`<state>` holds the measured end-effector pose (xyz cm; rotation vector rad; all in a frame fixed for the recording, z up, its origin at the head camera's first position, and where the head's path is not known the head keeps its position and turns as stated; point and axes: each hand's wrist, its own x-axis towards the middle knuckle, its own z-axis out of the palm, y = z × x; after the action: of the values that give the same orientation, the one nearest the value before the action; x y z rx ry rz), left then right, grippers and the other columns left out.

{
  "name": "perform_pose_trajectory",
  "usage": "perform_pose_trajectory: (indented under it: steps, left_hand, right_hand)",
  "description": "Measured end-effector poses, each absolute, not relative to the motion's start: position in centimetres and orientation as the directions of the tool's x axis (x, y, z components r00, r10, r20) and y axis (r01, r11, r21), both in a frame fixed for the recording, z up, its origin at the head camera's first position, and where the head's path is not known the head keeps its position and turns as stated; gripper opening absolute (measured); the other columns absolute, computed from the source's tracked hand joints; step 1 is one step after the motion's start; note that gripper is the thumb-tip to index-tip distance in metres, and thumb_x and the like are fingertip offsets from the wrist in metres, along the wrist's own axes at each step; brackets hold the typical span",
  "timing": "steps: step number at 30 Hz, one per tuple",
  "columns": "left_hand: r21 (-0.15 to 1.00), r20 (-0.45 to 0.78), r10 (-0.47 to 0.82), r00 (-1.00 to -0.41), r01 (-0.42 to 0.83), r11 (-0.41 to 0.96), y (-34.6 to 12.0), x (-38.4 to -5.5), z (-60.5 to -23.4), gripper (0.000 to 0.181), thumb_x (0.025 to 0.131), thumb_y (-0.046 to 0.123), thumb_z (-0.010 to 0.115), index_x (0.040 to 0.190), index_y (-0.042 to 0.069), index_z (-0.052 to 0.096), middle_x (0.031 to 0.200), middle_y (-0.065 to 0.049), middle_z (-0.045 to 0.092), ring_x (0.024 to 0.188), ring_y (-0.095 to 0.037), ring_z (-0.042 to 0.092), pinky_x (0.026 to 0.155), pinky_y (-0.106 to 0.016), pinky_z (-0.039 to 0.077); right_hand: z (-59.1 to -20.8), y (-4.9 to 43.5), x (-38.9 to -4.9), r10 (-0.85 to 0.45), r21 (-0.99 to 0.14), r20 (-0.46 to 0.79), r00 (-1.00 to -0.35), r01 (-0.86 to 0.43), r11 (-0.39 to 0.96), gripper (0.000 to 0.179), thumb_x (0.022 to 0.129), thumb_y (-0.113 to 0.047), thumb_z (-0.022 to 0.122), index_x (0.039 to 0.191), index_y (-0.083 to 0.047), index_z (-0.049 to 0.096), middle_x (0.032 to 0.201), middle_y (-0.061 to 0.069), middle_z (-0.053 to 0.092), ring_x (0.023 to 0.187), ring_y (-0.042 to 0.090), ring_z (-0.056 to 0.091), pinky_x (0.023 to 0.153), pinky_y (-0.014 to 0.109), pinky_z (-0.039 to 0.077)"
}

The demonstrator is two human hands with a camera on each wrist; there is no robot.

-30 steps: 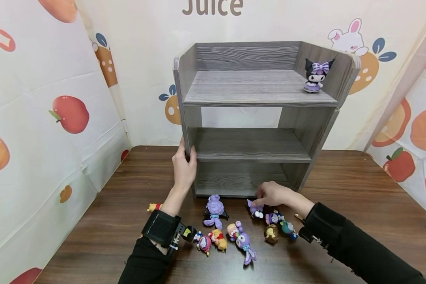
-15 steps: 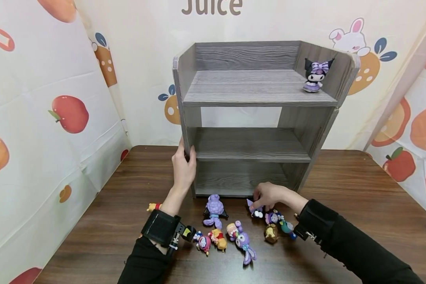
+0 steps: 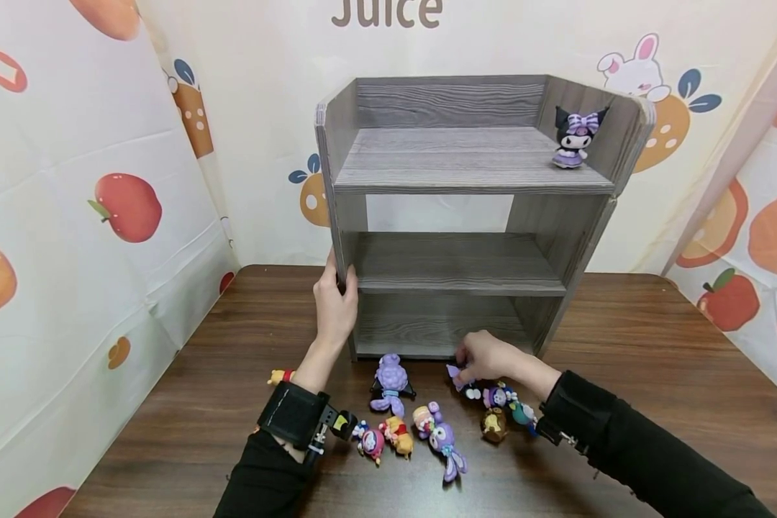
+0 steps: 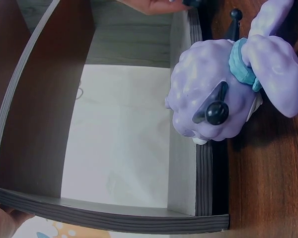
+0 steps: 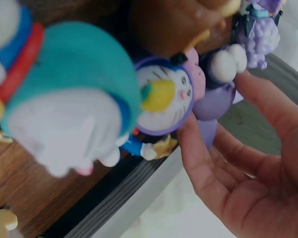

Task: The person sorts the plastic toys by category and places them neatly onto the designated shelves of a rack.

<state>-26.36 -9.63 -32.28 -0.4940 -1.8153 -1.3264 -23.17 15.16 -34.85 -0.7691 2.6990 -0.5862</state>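
The left hand [image 3: 337, 306] holds the left side of the shelf [image 3: 460, 264]. In front of the shelf, the right hand [image 3: 488, 356] pinches a purple toy [image 5: 216, 105]. The hand hides part of this toy in the head view, but the right wrist view shows its round white bits. The left wrist view shows a bumpy toy [image 4: 203, 74] up close, by the shelf's bottom edge. Only the head view shows the black toy [image 3: 576, 140] on top of the shelf.
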Motion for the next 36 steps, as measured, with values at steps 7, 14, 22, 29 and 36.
perform_pose_trajectory:
  steps: [7, 14, 22, 29, 36]
  left_hand:
    - [0.596, 0.795, -0.146, -0.589, 0.714, 0.368, -9.6, -26.5, -32.3, 0.047, 0.087, -0.003, 0.043, 0.133, 0.001, 0.037, 0.120, -0.022, 0.051, 0.102, -0.033, 0.054, 0.078, -0.044, 0.044]
    - [0.594, 0.796, -0.145, -0.587, 0.714, 0.370, -9.6, -26.5, -32.3, 0.045, 0.088, -0.002, 0.043, 0.133, 0.001, 0.038, 0.120, -0.022, 0.051, 0.104, -0.031, 0.052, 0.078, -0.044, 0.044]
    - [0.602, 0.791, -0.152, -0.593, 0.708, 0.368, -9.6, -26.5, -32.4, 0.045, 0.088, -0.001, 0.043, 0.133, 0.001, 0.038, 0.121, -0.021, 0.051, 0.104, -0.030, 0.053, 0.078, -0.044, 0.045]
    - [0.602, 0.791, -0.152, -0.593, 0.706, 0.374, -9.6, -26.5, -32.4, 0.045, 0.088, -0.002, 0.043, 0.133, 0.001, 0.038, 0.118, -0.023, 0.052, 0.103, -0.032, 0.053, 0.077, -0.043, 0.045]
    - [0.606, 0.787, -0.148, -0.599, 0.702, 0.374, -9.6, -26.4, -32.4, 0.045, 0.088, -0.001, 0.043, 0.133, 0.001, 0.038, 0.118, -0.022, 0.052, 0.100, -0.031, 0.055, 0.075, -0.044, 0.045]
  right_hand:
    - [-35.7, 15.1, -22.5, -0.613, -0.381, 0.021, -0.790, -0.573, 0.725, 0.028, 0.067, -0.013, 0.076, 0.086, 0.000, 0.060, 0.075, 0.002, 0.059, 0.062, 0.007, 0.048, 0.055, 0.023, 0.041]
    - [-36.2, 15.2, -21.7, -0.645, -0.359, 0.066, -0.762, -0.621, 0.697, 0.031, 0.067, -0.006, 0.075, 0.092, -0.002, 0.057, 0.081, 0.002, 0.057, 0.068, 0.010, 0.053, 0.056, 0.023, 0.043]
    - [-36.3, 16.1, -21.7, -0.755, -0.314, 0.051, -0.654, -0.728, 0.609, 0.036, 0.069, -0.006, 0.074, 0.100, -0.003, 0.055, 0.100, 0.007, 0.057, 0.087, 0.017, 0.057, 0.067, 0.027, 0.047]
    - [-36.2, 16.9, -22.0, -0.841, -0.327, 0.022, -0.541, -0.799, 0.505, 0.035, 0.074, -0.004, 0.069, 0.106, -0.007, 0.054, 0.107, 0.003, 0.054, 0.096, 0.015, 0.054, 0.075, 0.026, 0.046]
    - [-35.5, 17.0, -21.8, -0.820, -0.351, -0.063, -0.569, -0.756, 0.552, 0.053, 0.070, -0.007, 0.073, 0.119, -0.006, 0.050, 0.119, 0.006, 0.050, 0.105, 0.020, 0.050, 0.083, 0.032, 0.043]
